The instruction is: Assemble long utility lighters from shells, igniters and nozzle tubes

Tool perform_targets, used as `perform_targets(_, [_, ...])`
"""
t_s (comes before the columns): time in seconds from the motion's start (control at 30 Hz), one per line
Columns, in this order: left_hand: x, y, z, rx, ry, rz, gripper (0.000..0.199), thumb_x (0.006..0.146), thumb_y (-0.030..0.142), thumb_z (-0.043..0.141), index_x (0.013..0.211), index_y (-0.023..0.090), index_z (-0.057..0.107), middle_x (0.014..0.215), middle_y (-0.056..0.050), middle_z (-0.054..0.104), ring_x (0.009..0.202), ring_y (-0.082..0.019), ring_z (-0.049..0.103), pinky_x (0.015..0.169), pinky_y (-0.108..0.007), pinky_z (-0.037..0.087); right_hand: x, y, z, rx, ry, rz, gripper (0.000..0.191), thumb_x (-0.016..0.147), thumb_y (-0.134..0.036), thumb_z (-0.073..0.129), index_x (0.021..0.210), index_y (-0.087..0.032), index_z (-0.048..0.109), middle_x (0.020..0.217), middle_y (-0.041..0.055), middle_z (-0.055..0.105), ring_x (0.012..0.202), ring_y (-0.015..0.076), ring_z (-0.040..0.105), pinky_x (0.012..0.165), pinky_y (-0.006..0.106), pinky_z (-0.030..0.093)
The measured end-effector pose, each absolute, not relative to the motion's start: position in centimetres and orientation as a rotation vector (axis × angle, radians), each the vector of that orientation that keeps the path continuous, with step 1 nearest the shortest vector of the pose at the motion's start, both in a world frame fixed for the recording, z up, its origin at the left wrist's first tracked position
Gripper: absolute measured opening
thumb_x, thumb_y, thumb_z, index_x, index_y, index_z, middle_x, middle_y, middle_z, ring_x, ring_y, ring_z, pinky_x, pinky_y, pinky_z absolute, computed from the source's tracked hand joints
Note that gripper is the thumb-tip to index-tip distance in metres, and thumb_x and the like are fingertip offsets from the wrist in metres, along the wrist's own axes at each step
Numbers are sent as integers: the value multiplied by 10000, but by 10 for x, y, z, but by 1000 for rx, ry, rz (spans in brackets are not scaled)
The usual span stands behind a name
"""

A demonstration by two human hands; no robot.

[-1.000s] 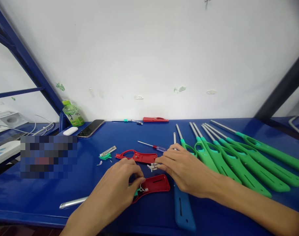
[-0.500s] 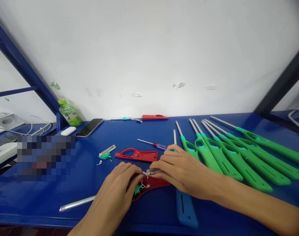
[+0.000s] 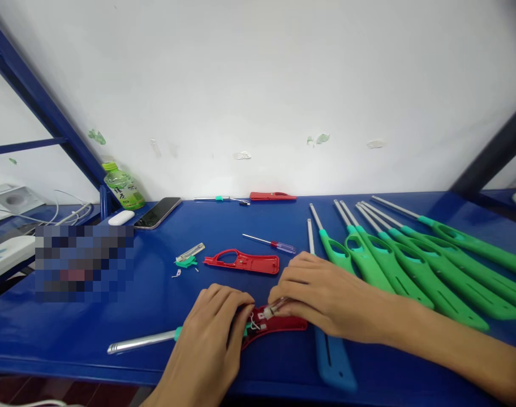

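The red lower half-shell of a long-nosed lighter (image 3: 286, 323) lies open near the table's front edge, white wires and a green part inside it. My left hand (image 3: 213, 328) is closed around its front end, hiding much of it. From under that hand a silver metal tube (image 3: 143, 341) with a green collar sticks out to the left. My right hand (image 3: 311, 285) pinches a small clear fuel tank (image 3: 274, 308) over the shell. A blue lighter (image 3: 335, 362) passes beneath my right wrist. Just behind, the matching red half-shell (image 3: 252, 263) lies with its inside up.
Several green lighters (image 3: 406, 260) fan out at the right. A screwdriver (image 3: 279, 246), a clear tank with a green trigger (image 3: 186, 261), a phone (image 3: 158, 213), a white case (image 3: 121, 217) and a bottle (image 3: 124, 187) lie or stand further back. Red and metal lighter parts (image 3: 272, 196) rest by the wall.
My right hand has brought the clear tank lower, closer to the red shell. Both hands and the shell appear slightly further right as the view shifts; more of the metal tube shows.
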State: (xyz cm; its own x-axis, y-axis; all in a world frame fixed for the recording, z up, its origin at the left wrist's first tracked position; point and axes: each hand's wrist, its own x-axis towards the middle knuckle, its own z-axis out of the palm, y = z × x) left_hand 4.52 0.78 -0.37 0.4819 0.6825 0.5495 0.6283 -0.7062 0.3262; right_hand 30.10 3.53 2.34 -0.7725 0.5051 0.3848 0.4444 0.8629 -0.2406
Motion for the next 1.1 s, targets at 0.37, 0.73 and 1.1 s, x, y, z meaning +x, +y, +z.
perform_targets(0.37, [47,6,-1,2639,1174,1061,203,1020,77,552,1091,253,625,986,33,733,873,-175,646,829,-349,485,298,28,28,-940,-2388,452,153,1083,-262,582,1146,-231,718,1057,6,764,956,188,674,887,343,440])
perform_targets(0.73, [43,2,-1,2424,1338,1032,123,1013,175,597,1006,298,602,918,53,696,804,-161,669,731,-298,534,292,26,17,-911,-2395,416,193,1100,-266,542,1163,-208,715,1045,18,770,935,197,676,878,359,447])
perform_targets(1.1, [44,1,0,2422,1276,1026,156,1015,130,549,968,275,581,917,31,695,788,-160,660,714,-296,535,291,28,13,-813,-2329,364,138,1078,-228,590,1088,-214,727,1044,33,764,964,182,701,873,329,477])
